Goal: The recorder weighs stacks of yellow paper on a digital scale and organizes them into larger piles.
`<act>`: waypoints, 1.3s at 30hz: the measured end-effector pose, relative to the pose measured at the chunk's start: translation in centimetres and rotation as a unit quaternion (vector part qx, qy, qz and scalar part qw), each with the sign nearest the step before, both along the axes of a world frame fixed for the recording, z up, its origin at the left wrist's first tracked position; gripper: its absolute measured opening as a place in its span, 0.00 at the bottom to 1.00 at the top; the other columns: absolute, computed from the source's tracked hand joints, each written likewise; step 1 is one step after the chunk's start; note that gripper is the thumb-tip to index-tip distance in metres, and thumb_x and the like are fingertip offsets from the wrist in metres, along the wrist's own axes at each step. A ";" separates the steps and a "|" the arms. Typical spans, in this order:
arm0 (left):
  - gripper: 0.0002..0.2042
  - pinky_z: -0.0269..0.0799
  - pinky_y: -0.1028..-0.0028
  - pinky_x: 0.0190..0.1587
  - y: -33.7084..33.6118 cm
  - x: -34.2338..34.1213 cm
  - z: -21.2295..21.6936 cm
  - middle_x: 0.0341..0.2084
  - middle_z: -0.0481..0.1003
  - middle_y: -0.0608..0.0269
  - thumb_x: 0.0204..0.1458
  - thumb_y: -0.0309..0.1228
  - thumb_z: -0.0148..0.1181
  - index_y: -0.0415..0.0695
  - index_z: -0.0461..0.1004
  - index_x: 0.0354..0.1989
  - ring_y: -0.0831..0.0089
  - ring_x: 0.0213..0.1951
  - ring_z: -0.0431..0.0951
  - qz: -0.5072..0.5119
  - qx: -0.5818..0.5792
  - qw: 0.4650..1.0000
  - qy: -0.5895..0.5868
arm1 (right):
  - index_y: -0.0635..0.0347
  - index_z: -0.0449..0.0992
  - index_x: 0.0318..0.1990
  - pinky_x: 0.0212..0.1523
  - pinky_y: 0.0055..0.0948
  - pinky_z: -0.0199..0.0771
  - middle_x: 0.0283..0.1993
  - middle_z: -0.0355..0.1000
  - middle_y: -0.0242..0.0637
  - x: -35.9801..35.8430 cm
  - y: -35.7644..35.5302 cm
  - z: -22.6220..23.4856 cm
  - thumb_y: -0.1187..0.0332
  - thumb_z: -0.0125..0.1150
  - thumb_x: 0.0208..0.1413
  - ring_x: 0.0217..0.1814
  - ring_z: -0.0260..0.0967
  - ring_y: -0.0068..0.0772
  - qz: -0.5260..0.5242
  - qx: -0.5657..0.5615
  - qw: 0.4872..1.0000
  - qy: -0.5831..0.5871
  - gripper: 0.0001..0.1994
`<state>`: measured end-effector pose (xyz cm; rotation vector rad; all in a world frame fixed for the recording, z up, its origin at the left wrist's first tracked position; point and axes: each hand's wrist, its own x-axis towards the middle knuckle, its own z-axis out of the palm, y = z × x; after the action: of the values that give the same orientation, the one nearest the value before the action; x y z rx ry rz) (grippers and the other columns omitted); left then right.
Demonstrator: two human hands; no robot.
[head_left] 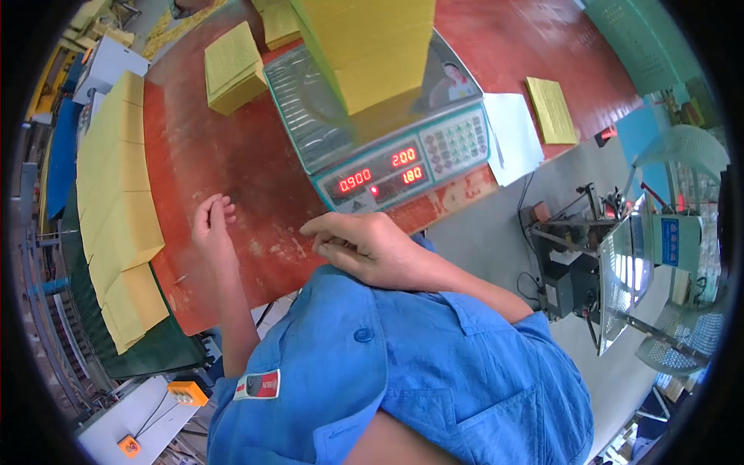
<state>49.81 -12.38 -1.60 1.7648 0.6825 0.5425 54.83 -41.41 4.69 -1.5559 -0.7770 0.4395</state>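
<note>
My left hand (214,220) hovers over the red tabletop (256,263), its fingers loosely curled and holding nothing that I can see. Close to the front edge of the scale (380,174), my right hand (364,244) is half bent with the forefinger reaching left; no object shows in it. The scale has a teal body, a keypad and lit red digits. On its platform stands a tall yellow stack of paper (380,62), which runs out of the top of the picture.
Left of the scale lies a smaller yellow stack (232,66). A long row of yellow stacks (116,194) lines the table's left side. To the right are white sheets (511,139) and a thin yellow pad (551,111). Machinery (573,263) stands beyond the right edge.
</note>
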 end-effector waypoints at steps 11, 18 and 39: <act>0.09 0.73 0.75 0.40 -8.2 -0.5 8.0 0.35 0.78 0.57 0.64 0.27 0.50 0.36 0.75 0.44 0.75 0.35 0.77 -0.070 -0.019 0.987 -0.144 | 0.64 0.74 0.48 0.40 0.44 0.75 0.35 0.76 0.54 -3.3 -1.9 -0.4 0.69 0.57 0.56 0.39 0.76 0.54 0.051 -0.008 0.999 0.005 0.13; 0.10 0.73 0.75 0.40 -12.9 2.1 11.1 0.36 0.78 0.58 0.64 0.28 0.48 0.37 0.74 0.45 0.74 0.36 0.77 -0.163 -0.004 0.969 -0.184 | 0.64 0.74 0.50 0.40 0.38 0.76 0.36 0.76 0.50 -2.4 -5.1 0.1 0.71 0.58 0.58 0.39 0.77 0.48 0.013 0.007 1.000 0.006 0.13; 0.23 0.70 0.66 0.55 -13.0 23.3 20.5 0.52 0.75 0.59 0.60 0.42 0.55 0.40 0.68 0.59 0.68 0.52 0.76 -0.250 -0.313 0.911 -0.095 | 0.65 0.65 0.63 0.66 0.29 0.58 0.64 0.66 0.39 25.4 -6.1 1.0 0.60 0.47 0.68 0.67 0.60 0.30 -0.151 0.231 0.950 0.148 0.22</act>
<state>73.12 -25.35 18.92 1.1859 0.2046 0.1086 80.27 -47.55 5.70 -1.1092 -0.3625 0.2320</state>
